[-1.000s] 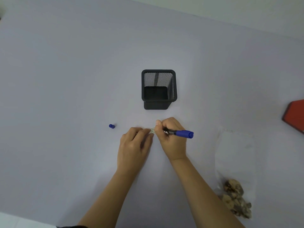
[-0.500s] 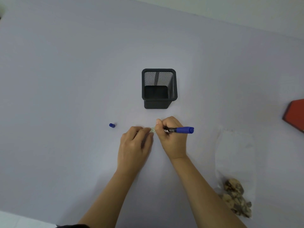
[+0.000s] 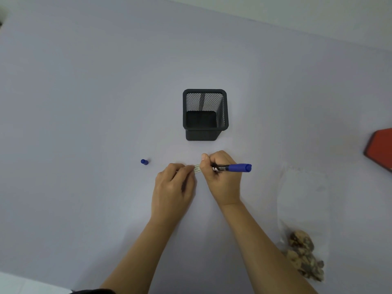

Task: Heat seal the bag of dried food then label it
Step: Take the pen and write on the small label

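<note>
One clear bag [image 3: 303, 217] of dried food [image 3: 303, 254] lies flat on the bench [image 3: 84, 107] at the right, well apart from both hands. I cannot tell whether its far mouth is sealed. Between the hands sits a small label [image 3: 197, 168], and writing on it looks like the step in hand. The left hand [image 3: 172, 187] holds the label's left end under curled fingertips. The right hand [image 3: 222, 179] grips an uncapped marker [image 3: 233, 167], whose tip is hidden under the fingers. Pinning the slip firmly and using short, light strokes should stop it skidding. Its print is too small to read. The cap [image 3: 144, 161] lies left, a mesh holder [image 3: 204, 115] stands beyond, and a red thing [image 3: 379, 148] is cut off at the right edge.
</note>
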Available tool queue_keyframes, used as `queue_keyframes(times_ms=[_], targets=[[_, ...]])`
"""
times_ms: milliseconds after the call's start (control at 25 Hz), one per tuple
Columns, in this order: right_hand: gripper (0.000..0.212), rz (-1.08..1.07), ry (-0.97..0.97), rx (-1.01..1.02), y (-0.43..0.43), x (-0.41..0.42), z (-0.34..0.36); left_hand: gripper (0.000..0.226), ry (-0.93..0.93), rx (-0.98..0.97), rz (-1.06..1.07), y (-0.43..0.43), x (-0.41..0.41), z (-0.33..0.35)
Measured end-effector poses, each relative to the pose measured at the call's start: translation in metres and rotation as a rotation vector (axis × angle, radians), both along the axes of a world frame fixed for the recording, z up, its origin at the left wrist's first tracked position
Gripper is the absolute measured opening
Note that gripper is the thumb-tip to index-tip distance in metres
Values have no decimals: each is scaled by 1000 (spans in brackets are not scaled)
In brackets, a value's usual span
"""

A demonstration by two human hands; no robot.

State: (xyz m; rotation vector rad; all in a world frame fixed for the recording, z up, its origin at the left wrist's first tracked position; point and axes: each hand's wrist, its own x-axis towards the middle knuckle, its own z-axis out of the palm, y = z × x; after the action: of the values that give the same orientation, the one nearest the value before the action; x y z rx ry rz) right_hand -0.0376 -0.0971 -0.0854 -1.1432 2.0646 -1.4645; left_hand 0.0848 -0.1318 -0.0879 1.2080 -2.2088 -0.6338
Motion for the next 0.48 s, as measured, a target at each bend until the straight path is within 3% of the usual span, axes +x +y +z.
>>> queue_keyframes(times_ms=[480], targets=[[35,-32,1,-18,0,0,-1,11,6,-5,0,0,0,-1]])
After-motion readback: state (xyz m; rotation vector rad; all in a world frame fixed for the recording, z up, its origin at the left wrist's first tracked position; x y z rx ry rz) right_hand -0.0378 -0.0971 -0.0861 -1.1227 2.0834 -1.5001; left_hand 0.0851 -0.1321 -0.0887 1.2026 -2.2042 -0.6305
